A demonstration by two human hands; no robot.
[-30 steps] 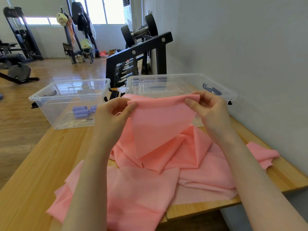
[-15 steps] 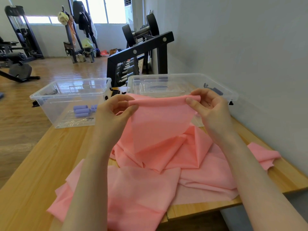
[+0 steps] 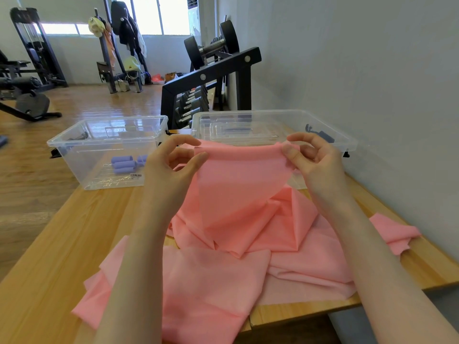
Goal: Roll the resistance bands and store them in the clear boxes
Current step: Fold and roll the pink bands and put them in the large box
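Head camera view: a wooden table [image 3: 57, 256] set against a grey wall [image 3: 360, 70] in a gym carries a heap of pink resistance band [image 3: 223, 276], spread in loose folds across most of the near surface, one corner draped over the front edge and another crumpled by the wall. How many separate pink bands make up the heap cannot be told from the folds. Behind it stand two clear boxes: the left clear box [image 3: 74, 142], open, holds what look like three small rolled purple bands [image 3: 124, 163] on its floor, while the right clear box [image 3: 345, 142] seems to contain a clear lid and blue clips. A black dumbbell rack [image 3: 211, 75] rises beyond the boxes. The person's left hand [image 3: 171, 167] and right hand [image 3: 315, 160] are raised just in front of the right box, each pinching one end of the band's top edge [image 3: 241, 152] between thumb and fingertips, the edge stretched level between them and the sheet hanging down into the heap. The material looks thin, light and limp, with a slightly tacky stretch, so it should fold readily but sag and skew unless held taut. The short edge, gripped at both corners as here, appears the sensible place to begin a tight roll.
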